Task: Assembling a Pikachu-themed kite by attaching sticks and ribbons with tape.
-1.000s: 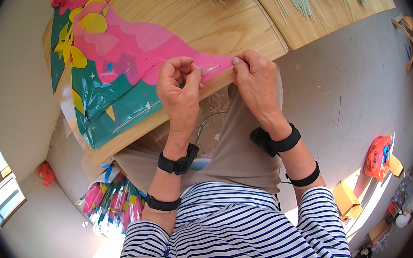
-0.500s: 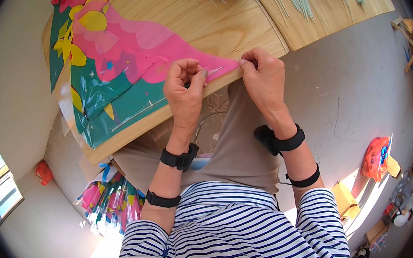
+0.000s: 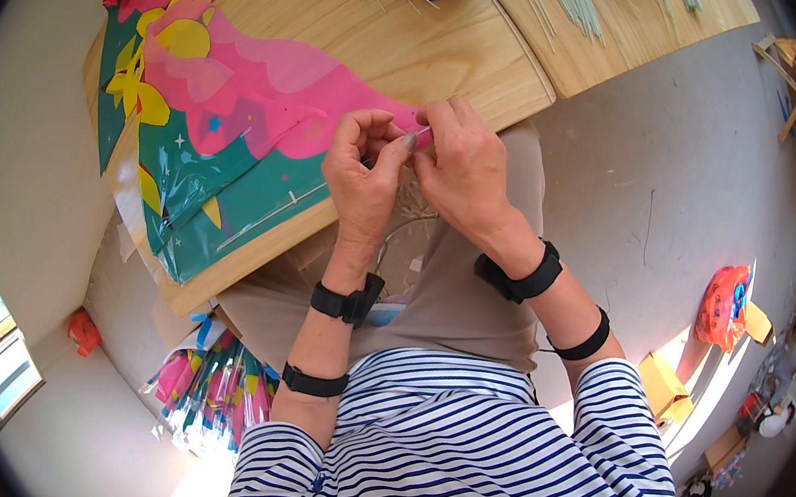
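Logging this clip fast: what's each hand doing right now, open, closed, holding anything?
Left hand: closed, fingertips pinching the pink tip of the kite.
Right hand: closed, pinching the same pink tip from the other side.

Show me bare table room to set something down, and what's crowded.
Free: bare wood of the table between the pink-and-green kite sheet and the table's right corner. Crowded: the near edge, where left hand and right hand pinch the kite's tip; thin sticks litter the adjoining board.
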Demonstrator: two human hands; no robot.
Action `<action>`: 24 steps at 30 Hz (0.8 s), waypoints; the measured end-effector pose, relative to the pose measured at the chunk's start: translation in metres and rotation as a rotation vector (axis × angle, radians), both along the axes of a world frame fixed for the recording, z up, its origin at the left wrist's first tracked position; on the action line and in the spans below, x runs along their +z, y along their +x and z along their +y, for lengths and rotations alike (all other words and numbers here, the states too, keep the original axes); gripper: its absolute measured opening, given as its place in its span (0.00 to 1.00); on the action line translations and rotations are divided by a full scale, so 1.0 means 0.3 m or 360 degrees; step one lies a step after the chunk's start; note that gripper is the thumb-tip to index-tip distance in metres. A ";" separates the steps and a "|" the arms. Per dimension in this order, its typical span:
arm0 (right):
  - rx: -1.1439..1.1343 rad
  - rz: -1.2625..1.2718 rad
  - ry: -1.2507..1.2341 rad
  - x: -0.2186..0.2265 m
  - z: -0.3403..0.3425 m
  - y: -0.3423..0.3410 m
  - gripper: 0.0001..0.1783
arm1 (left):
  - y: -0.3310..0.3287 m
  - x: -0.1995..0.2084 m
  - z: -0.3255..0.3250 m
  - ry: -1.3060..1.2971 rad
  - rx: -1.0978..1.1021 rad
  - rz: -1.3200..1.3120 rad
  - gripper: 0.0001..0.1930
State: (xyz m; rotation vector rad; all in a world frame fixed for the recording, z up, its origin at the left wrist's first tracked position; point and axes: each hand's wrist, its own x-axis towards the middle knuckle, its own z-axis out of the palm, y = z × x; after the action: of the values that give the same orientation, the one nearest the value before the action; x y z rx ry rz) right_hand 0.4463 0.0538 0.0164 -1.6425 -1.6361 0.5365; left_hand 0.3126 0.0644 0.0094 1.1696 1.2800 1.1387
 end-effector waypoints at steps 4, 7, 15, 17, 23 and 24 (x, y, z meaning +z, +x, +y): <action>-0.0021 0.0047 -0.0079 -0.015 0.005 0.010 0.14 | 0.002 0.009 0.001 0.0004 -0.0044 0.0074 0.11; -0.0030 0.0079 -0.0084 -0.011 0.002 0.018 0.14 | -0.001 0.004 0.003 -0.0031 -0.0003 0.0039 0.09; -0.0057 0.0024 -0.0121 0.004 -0.004 0.024 0.12 | 0.002 0.006 0.003 -0.0098 0.0040 -0.0076 0.07; -0.0057 -0.0025 -0.0089 0.004 -0.003 0.018 0.12 | 0.000 0.009 0.002 -0.0106 0.0031 -0.0092 0.07; -0.0047 -0.0188 0.0001 -0.016 0.019 -0.009 0.12 | -0.002 0.003 0.000 -0.0079 0.0026 -0.0111 0.07; -0.0047 -0.0183 0.0014 -0.016 0.021 -0.010 0.12 | -0.002 0.001 0.000 -0.0080 0.0030 -0.0115 0.07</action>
State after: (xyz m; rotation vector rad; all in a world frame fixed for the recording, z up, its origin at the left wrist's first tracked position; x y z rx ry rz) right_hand 0.4432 0.0602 0.0115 -1.7158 -1.6913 0.4259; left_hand 0.3120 0.0645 0.0098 1.0723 1.2599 1.1457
